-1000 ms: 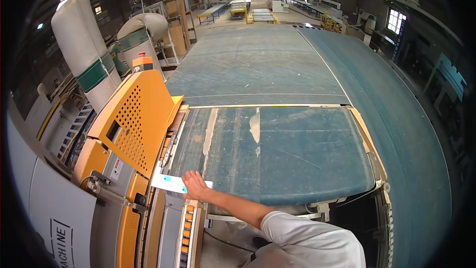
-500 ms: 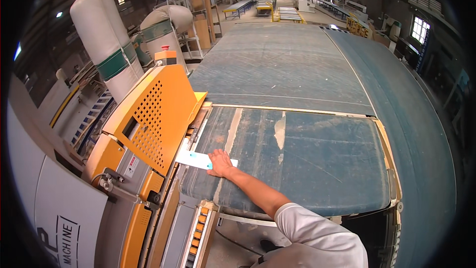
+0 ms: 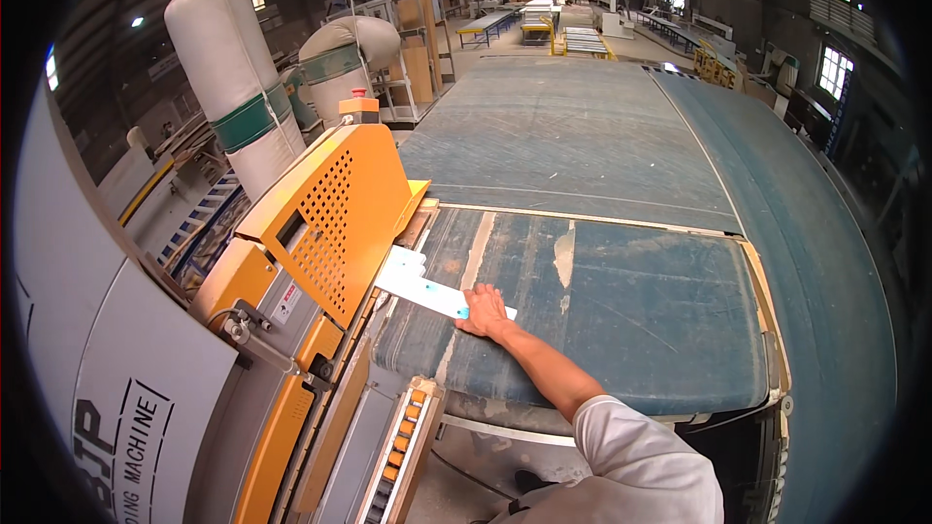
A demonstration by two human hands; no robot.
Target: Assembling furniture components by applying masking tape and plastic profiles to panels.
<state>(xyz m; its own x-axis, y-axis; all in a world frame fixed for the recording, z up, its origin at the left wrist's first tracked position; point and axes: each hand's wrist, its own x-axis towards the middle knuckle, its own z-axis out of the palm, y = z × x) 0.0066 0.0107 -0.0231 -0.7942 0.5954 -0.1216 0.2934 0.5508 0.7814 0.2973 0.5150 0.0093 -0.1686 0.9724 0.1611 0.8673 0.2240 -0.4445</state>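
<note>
My right hand lies palm down across the right part of a narrow white board, its thumb on the near edge and its fingers over the far edge. Small blue-green spots mark the board. Its right end sticks out a little past my hand. The left end, wider and stepped, reaches the yellow guard of the machine. Beneath the board is a worn dark blue-green table surface. Nowhere in the picture does my left hand show.
On the left stands a grey machine with a perforated yellow guard and a red stop button on top. A roller rail runs along its near side. Farther off are a large dark table and white dust bags.
My right hand has moved right, away from the machine, and the white board has come with it. More of the board's stepped left end now shows. The view has shifted slightly.
</note>
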